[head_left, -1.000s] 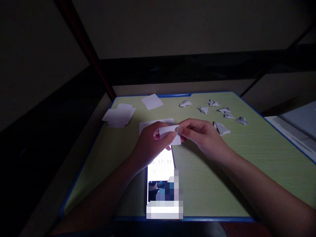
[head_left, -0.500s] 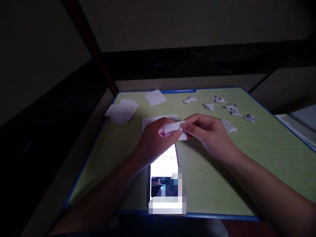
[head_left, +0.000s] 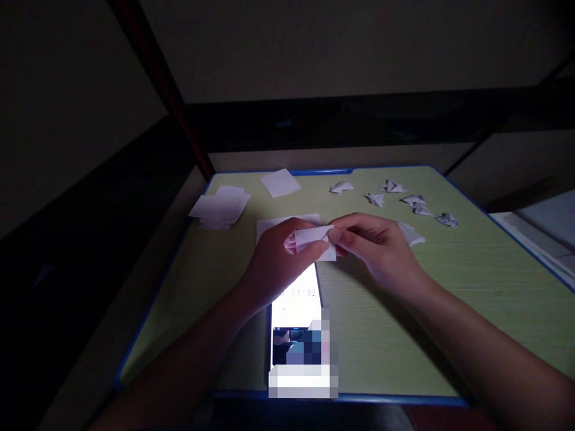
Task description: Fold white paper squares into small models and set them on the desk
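A small folded piece of white paper point(head_left: 308, 237) is held up between my two hands, above the top end of a lit phone point(head_left: 294, 308). My left hand point(head_left: 281, 254) grips its left side, thumb across the front. The thumb and fingers of my right hand point(head_left: 375, 242) pinch its upper right corner, where a slanted fold shows. Behind my left hand a larger white sheet point(head_left: 265, 226) lies on the table, partly covered. Just past my right hand is a folded paper piece point(head_left: 411, 234), also partly hidden.
The green table point(head_left: 449, 323) has a blue edge. A stack of paper squares point(head_left: 220, 206) lies at the left, and a single square point(head_left: 280, 183) near the far edge. Several folded paper shapes point(head_left: 390, 187) are scattered at the far right. White objects point(head_left: 539, 233) stand beyond the right edge.
The paper's upper right corner now shows a slanted fold under my right thumb. Both hands stay in nearly the same place; the whole view has shifted slightly.
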`<state>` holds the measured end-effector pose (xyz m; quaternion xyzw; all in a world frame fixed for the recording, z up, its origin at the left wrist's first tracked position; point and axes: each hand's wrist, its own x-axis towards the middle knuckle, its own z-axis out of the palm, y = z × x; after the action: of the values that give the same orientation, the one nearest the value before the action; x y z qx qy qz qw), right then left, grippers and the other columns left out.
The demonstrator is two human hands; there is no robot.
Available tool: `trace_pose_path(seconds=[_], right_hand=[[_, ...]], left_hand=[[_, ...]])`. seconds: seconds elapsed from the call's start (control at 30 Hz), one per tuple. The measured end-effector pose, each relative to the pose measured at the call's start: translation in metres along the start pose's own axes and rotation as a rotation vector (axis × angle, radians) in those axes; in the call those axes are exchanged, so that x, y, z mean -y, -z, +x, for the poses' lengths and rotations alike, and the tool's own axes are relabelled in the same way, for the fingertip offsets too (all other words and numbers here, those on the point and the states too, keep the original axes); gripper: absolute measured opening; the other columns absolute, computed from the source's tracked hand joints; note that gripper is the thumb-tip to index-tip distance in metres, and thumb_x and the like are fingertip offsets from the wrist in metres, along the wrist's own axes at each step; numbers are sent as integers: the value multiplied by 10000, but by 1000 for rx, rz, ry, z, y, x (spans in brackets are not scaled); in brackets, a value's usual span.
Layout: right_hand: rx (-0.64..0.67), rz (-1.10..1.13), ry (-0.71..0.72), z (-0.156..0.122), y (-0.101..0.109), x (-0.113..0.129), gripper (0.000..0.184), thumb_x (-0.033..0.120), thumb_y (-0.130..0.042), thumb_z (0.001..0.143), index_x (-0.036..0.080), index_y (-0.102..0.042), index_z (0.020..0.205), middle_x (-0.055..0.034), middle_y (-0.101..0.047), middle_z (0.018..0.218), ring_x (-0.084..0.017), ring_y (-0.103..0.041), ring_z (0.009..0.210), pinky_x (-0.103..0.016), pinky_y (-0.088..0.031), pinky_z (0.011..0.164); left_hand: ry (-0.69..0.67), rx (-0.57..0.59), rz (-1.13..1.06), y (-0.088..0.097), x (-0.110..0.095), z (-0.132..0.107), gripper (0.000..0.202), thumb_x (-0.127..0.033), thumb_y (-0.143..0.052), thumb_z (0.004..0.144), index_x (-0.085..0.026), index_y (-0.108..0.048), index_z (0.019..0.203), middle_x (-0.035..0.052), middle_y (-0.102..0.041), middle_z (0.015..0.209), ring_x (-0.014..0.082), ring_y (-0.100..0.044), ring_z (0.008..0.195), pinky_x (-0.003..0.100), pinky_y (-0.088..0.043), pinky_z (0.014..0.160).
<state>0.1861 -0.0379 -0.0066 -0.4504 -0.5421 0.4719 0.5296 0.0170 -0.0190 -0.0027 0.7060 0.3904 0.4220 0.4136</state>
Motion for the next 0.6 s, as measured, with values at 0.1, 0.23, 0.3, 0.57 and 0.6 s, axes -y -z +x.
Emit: trace_pose_path(seconds=[0.1, 0.23, 0.3, 0.57, 0.6], right_hand=[[9, 17, 12, 0, 2, 0, 71, 250, -679, 767, 203, -716, 805, 12, -567, 603, -112, -469, 551, -262, -334, 492], [11, 28, -4, 1, 3, 2, 69, 219, -655, 763, 194, -718, 779, 1, -591, 623, -116, -488, 568, -266, -354, 517], [12, 20, -11, 1, 3, 2, 73, 234, -658, 766, 189, -716, 767, 1, -587, 612, -116, -486, 567, -267, -350, 519], [-14, -74, -18, 2, 3, 1, 133, 289, -681, 773, 175, -687, 705, 17, -541, 558, -102, -454, 534, -268, -323, 512], [-16, -74, -17, 2, 3, 1, 135, 287, -678, 776, 174, -684, 702, 17, -539, 556, -102, -453, 532, -269, -324, 511]], left_hand=[[19, -7, 16, 0, -1, 0, 104, -192, -677, 727, -152, -646, 818, 6, -686, 763, 95, -590, 628, 203, -475, 571], [42, -9, 30, 0, -1, -1, 103, -198, -683, 725, -152, -646, 810, 3, -683, 748, 96, -589, 618, 205, -475, 568], [39, -2, 26, 0, 0, -1, 99, -195, -680, 731, -154, -646, 814, -1, -681, 739, 94, -587, 613, 200, -472, 559], [38, 12, 16, 0, -1, -1, 113, -182, -691, 718, -154, -636, 812, -4, -683, 745, 91, -596, 626, 196, -478, 567], [37, 23, 3, 0, -1, -1, 105, -189, -683, 728, -156, -638, 817, -4, -684, 743, 92, -600, 628, 197, -479, 568]])
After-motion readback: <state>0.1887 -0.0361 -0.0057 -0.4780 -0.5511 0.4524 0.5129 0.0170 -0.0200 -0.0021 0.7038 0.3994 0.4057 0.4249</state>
